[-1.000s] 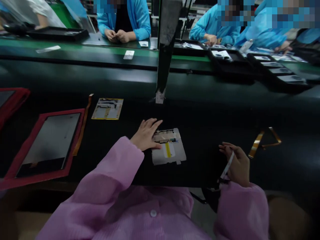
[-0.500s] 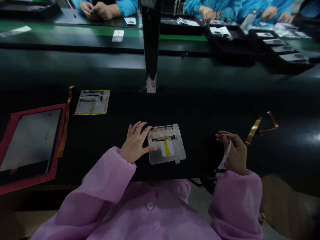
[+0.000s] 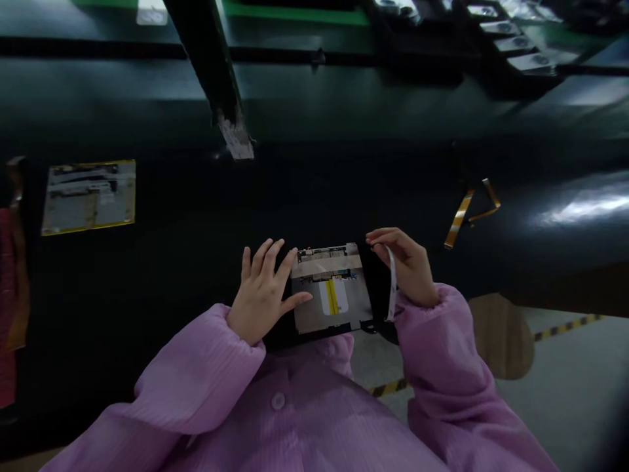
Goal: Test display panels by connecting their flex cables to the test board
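A flat metal panel (image 3: 309, 311) with circuit boards, a pale strip across its upper part and a yellow stripe on a white patch lies in front of me on the dark bench. My left hand (image 3: 263, 285) is open with its fingers spread, index finger and thumb at the panel's left edge. Beyond the panel's upper right corner is my right hand (image 3: 405, 262), fingertips pressed together. From it a narrow white strip (image 3: 392, 288) hangs down towards the wrist. Whether the fingertips pinch anything more I cannot make out.
A similar yellow-edged panel (image 3: 91, 196) lies left, near a red-edged piece (image 3: 6, 295) with an orange flex cable (image 3: 19, 308). Orange flex cables (image 3: 459, 219) lie right. A dark post (image 3: 209, 59) stands ahead. Trays (image 3: 521, 46) of parts are at the back. A round wooden seat (image 3: 501, 337) is lower right.
My right hand has moved left, close to the panel's upper right corner, with the white strip. My left hand stays at the panel's left edge. The view has tilted down and turned.
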Demonstrator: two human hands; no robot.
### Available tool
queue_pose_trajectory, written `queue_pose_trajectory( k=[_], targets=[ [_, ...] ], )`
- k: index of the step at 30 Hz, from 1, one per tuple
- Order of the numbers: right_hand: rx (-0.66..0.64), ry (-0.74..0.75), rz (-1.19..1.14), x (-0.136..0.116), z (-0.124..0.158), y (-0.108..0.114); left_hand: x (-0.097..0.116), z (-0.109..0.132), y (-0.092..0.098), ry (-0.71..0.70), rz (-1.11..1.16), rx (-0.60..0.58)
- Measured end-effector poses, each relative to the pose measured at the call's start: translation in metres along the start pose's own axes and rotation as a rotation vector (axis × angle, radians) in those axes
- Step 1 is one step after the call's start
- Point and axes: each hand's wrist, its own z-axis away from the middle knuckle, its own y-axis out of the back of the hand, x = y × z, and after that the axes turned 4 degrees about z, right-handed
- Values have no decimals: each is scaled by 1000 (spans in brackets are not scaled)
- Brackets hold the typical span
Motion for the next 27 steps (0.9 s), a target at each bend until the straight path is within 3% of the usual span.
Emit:
queue_pose_trajectory(
  k=[5,12,27],
  targets=[
    [-159,85,46,-6,-14,-7,8,-7,-5,-23,-43,26],
    [-285,148,144,-10,-31,-19,12,-9,-4,-30,-52,40],
    [-377,283,318,-8,-47,-29,18,-17,-4,-95,18,30]
  ],
)
